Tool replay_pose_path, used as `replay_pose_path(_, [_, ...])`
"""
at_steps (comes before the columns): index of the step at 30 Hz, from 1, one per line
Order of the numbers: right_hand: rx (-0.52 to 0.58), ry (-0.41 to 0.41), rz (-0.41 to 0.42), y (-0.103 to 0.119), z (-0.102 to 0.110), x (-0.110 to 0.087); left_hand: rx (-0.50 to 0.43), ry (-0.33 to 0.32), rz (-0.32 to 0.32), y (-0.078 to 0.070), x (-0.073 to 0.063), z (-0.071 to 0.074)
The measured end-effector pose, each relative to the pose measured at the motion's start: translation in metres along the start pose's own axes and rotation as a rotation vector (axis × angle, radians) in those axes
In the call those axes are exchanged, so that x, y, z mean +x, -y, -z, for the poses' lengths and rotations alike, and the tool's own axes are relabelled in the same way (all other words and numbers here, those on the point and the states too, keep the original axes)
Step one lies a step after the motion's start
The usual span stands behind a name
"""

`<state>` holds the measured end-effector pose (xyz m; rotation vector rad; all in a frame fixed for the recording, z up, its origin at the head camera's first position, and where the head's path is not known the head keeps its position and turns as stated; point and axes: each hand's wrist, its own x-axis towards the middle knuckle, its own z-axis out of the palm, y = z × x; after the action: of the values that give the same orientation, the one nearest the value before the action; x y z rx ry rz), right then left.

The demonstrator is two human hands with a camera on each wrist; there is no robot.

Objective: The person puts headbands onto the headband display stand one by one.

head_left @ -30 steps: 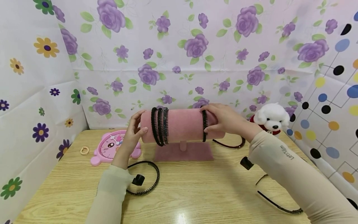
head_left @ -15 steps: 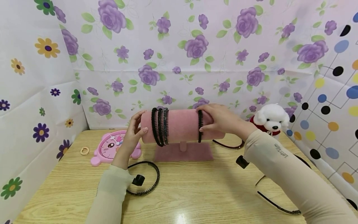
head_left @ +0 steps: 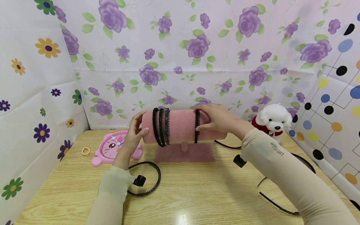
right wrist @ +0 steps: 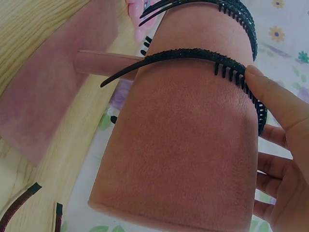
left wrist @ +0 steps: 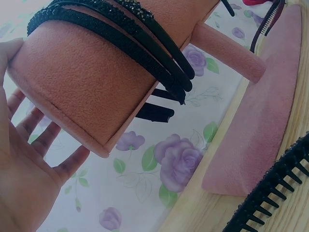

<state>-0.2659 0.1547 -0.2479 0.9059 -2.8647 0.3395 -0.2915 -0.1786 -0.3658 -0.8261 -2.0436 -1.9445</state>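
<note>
A pink plush headband stand (head_left: 182, 125), a horizontal roll on a post and flat base, stands mid-table. My left hand (head_left: 133, 132) grips the roll's left end, thumb in front and fingers behind. Three dark toothed headbands (left wrist: 111, 41) sit side by side near that end, some with sparkling stones. Right of the roll's middle, my right hand (head_left: 219, 120) pinches another black beaded headband (right wrist: 193, 54) that straddles the roll. In the right wrist view the thumb presses its toothed side, and the other fingers reach behind the roll, partly hidden.
A black toothed headband (head_left: 159, 176) lies by the left forearm. More headbands lie at right: a dark red one (head_left: 228, 146) behind the wrist, a black one (head_left: 305, 162) and a thin one (head_left: 278, 206) partly under the sleeve. A pink clock (head_left: 107, 151), wooden ring (head_left: 85, 151) and white toy dog (head_left: 274, 120) stand around.
My right hand has slid the pinched headband leftward along the roll, toward the other three. The left hand has stayed in place on the roll's end.
</note>
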Motion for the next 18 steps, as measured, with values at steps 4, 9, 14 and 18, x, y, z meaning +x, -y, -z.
replay_pose_path(4, [-0.007, -0.003, 0.010, 0.0019, -0.0008, 0.0033, 0.000, -0.001, 0.007, 0.0001, -0.0004, 0.0002])
replay_pose_path(9, [-0.016, -0.012, 0.020, 0.0046, -0.0012, 0.0061, -0.001, -0.003, 0.008, 0.0002, -0.0003, 0.0004])
replay_pose_path(14, [-0.022, -0.010, 0.018, 0.0077, -0.0003, 0.0079, -0.002, -0.003, 0.003, 0.0001, 0.0001, 0.0002])
replay_pose_path(18, [-0.019, 0.003, 0.009, 0.0103, -0.0002, 0.0095, -0.006, -0.004, 0.001, 0.0003, 0.0002, 0.0002])
